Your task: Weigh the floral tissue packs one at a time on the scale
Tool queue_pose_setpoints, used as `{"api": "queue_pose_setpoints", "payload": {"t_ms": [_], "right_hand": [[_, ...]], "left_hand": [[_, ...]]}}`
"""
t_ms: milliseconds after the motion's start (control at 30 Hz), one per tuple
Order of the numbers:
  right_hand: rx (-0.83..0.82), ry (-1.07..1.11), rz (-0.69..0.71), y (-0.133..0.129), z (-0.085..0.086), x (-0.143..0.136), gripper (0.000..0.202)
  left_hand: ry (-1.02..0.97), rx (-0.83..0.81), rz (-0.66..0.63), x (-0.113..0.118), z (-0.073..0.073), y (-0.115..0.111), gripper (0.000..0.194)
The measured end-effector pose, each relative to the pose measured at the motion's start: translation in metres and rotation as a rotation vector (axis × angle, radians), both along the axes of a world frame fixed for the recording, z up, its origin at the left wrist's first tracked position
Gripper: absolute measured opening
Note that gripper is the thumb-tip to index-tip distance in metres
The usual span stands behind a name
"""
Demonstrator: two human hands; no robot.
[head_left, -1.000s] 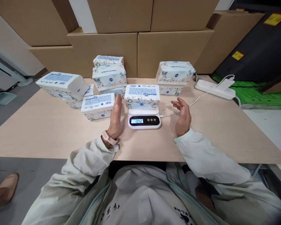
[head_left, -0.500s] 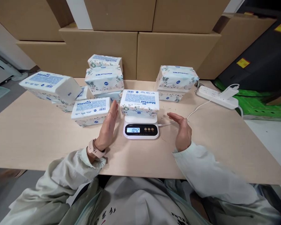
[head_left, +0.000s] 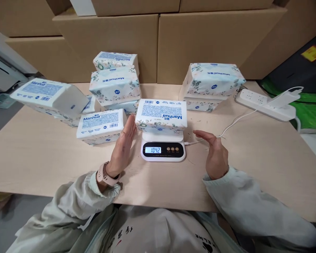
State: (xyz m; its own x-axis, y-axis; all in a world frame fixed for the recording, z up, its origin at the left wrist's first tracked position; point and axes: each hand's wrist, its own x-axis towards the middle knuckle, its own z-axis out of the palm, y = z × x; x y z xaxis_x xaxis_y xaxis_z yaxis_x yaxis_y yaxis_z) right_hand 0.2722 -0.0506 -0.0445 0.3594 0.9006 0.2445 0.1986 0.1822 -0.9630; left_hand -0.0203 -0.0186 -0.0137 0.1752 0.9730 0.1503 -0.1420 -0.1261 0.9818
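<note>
A white tissue pack with blue print rests on a small white scale, whose lit display reads 104.2. My left hand is held on edge just left of the scale, fingers stretched out and holding nothing, between the scale and another tissue pack. To the right of the scale, my right hand stands open, also holding nothing, near the white cable. Neither hand appears to grip the pack on the scale.
Tissue packs are stacked behind at centre-left, at the left and at the right. A white power strip lies at the right with cables. Cardboard boxes line the table's back. A person's foot shows at the lower left.
The view has shifted closer and slightly downward. Both hands remain open beside the scale, the right slightly farther from it. The packs and the reading are unchanged.
</note>
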Motion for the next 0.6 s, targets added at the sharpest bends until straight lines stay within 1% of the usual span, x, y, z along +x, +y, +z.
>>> {"api": "queue_pose_setpoints", "payload": {"t_ms": [200,333,400,500,567,600], "right_hand": [[0.012,-0.117,0.013,-0.004,0.009,-0.002,0.064],[-0.014,-0.173,0.078,-0.003,0.014,0.000,0.056],[-0.052,-0.183,0.141,0.002,0.020,0.000,0.056],[-0.145,-0.109,0.294,0.014,0.032,-0.006,0.069],[-0.134,-0.034,0.427,0.023,0.040,-0.010,0.073],[-0.098,-0.008,0.467,0.026,0.042,-0.010,0.073]], "left_hand": [[-0.042,0.000,0.018,0.001,0.005,0.001,0.074],[-0.055,-0.005,0.019,0.003,0.008,0.002,0.077],[-0.048,-0.013,0.018,0.005,0.011,0.003,0.078],[-0.015,0.003,-0.044,0.010,0.021,0.006,0.074],[0.032,0.042,-0.112,0.017,0.030,0.012,0.067],[0.051,0.073,-0.114,0.022,0.034,0.016,0.062]]}}
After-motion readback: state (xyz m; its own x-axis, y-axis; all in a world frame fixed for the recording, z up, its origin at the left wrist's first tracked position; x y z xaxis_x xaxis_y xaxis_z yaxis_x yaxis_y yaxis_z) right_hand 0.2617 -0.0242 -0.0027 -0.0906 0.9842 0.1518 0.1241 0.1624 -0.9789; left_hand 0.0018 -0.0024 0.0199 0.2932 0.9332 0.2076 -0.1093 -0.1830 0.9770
